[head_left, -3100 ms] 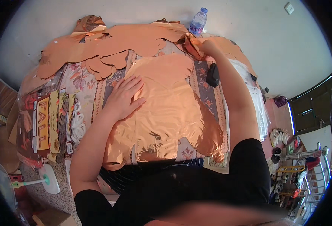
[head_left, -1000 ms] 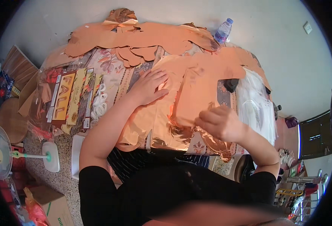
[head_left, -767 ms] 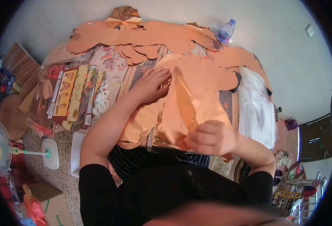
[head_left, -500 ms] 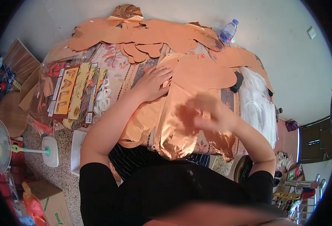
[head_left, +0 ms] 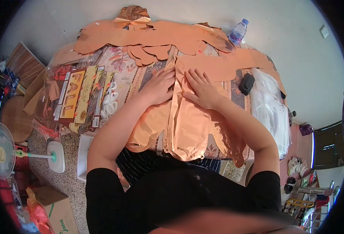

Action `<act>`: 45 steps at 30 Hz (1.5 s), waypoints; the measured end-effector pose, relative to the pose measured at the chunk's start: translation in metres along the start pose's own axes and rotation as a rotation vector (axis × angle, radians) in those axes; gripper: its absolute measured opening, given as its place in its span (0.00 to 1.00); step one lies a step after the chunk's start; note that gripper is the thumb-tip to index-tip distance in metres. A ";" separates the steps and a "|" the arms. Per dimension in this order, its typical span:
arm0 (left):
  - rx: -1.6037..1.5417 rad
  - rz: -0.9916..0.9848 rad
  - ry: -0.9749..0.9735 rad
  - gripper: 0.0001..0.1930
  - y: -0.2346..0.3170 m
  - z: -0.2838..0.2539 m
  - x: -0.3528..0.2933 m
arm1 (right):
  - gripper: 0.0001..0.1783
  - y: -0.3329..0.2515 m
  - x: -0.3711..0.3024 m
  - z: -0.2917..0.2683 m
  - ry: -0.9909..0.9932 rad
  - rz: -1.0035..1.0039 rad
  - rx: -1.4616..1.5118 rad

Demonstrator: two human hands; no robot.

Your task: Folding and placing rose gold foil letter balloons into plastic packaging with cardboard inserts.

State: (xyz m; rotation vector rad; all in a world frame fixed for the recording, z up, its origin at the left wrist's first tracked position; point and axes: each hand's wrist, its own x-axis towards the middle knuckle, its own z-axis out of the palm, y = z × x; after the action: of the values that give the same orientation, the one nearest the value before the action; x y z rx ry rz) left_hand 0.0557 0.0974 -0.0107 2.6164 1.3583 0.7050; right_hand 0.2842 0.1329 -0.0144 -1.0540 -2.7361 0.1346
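A shiny copper-coloured foil sheet (head_left: pixel 187 128), which looks like a flat, uninflated foil balloon, lies folded across the near part of the table. My left hand (head_left: pixel 161 86) rests palm down along its left side, fingers stretched toward the far end. On the foil's right side lies my right hand (head_left: pixel 203 90), flat with its fingers slightly spread. Between the two hands runs a long fold in the foil. Rounded lobes of foil hang over the near table edge. Beyond my right hand, a matte orange part (head_left: pixel 215 68) of foil stretches to the right.
More flat orange foil shapes (head_left: pixel 168 37) cover the far edge, beside a water bottle (head_left: pixel 238 32). Printed packages (head_left: pixel 73 93) and white cord coils (head_left: pixel 109 101) lie left. A black object (head_left: pixel 246 84) and clear plastic bags (head_left: pixel 267 113) are right. A fan (head_left: pixel 1 150) stands left.
My right hand has moved away from me, from a blur over the near foil to lying flat near my left hand. The matte orange flap on the right has shifted, uncovering more of the black object.
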 end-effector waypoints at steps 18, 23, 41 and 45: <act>0.109 -0.034 -0.149 0.32 0.009 -0.027 -0.005 | 0.47 0.000 -0.003 -0.006 -0.056 -0.042 -0.112; 0.013 -0.029 -0.228 0.32 0.020 -0.040 -0.040 | 0.47 -0.005 0.001 -0.008 -0.085 -0.016 -0.113; -0.033 -0.019 -0.090 0.25 0.010 -0.041 -0.035 | 0.48 -0.014 0.001 -0.002 -0.050 0.048 -0.096; 0.035 0.005 -0.047 0.23 0.001 -0.032 -0.019 | 0.48 -0.013 -0.001 -0.002 -0.049 0.028 -0.105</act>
State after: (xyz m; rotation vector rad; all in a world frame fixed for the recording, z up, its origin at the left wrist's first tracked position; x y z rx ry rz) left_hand 0.0326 0.0778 0.0109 2.6466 1.3636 0.6211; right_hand 0.2769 0.1232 -0.0101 -1.1305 -2.8005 0.0213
